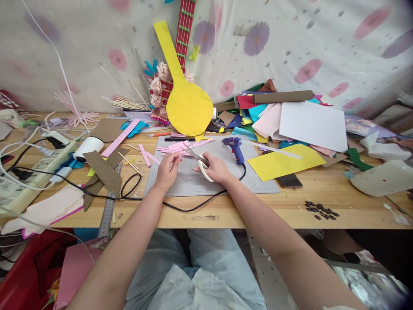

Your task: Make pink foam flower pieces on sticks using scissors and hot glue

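Observation:
My right hand (217, 169) is closed round the white handles of a pair of scissors (199, 162), whose blades point left over the grey cutting mat (254, 183). My left hand (167, 169) is closed in a pinch on a thin pink strip (176, 155) right at the scissor blades. More pink strips (180, 147) lie on the mat's far edge just beyond my hands. A blue glue gun (235, 148) rests on the mat to the right of my right hand, its black cord running under my forearm.
A yellow sheet (285, 162) and a dark phone (289, 181) lie right of the mat. A heap of coloured paper (290, 120) fills the back right. A yellow paddle shape (185, 101), sticks, a power strip (29, 172), a metal ruler (108, 211) and brown card pieces (103, 172) sit left.

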`<state>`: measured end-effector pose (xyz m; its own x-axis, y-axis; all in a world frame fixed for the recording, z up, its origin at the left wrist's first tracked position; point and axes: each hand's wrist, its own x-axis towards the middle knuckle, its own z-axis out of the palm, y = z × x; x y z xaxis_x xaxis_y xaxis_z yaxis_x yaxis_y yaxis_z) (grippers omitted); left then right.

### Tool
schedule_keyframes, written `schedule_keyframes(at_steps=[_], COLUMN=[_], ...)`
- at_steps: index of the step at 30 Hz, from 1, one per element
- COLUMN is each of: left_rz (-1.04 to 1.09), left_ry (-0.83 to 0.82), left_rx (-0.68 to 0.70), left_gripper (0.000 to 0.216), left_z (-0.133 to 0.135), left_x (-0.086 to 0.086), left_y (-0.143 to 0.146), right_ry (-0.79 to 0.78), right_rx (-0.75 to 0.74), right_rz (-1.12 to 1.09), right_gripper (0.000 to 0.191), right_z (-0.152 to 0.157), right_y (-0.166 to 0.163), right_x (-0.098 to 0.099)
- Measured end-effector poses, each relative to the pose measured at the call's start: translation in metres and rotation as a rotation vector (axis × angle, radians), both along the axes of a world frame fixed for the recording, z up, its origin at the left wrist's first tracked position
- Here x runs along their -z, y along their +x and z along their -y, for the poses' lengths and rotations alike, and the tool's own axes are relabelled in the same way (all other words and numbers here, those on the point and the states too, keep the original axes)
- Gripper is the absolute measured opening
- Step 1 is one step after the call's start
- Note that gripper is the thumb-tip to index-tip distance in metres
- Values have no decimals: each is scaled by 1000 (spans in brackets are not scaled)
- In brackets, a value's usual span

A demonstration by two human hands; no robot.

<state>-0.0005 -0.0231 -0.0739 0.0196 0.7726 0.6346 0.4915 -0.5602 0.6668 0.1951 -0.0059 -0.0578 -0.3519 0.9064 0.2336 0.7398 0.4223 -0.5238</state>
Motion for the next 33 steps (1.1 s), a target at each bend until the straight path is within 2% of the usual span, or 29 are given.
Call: schedule_keyframes(at_steps=[3, 6, 10, 23, 33], left_rz=[45, 118, 200, 160, 160], left_ry=[-13, -61, -114, -58, -46], left_rx=[24, 71, 130, 113, 159], left_gripper=[16, 17, 18, 16, 14], left_z=[1, 2, 3, 3, 2], left_x=[1, 2, 3, 3, 5], left_y=[1, 4, 5, 4, 5], right_ry=[63, 104, 115, 56, 80], right_rx=[-116, -151, -153, -165, -80], right_rz=[74, 78, 88, 101, 168], right_gripper=[34, 34, 34, 36, 42], right_z=[4, 6, 6, 7, 7], right_y=[-5, -8, -7, -7, -10], right_x=[-2, -1, -1, 0, 2])
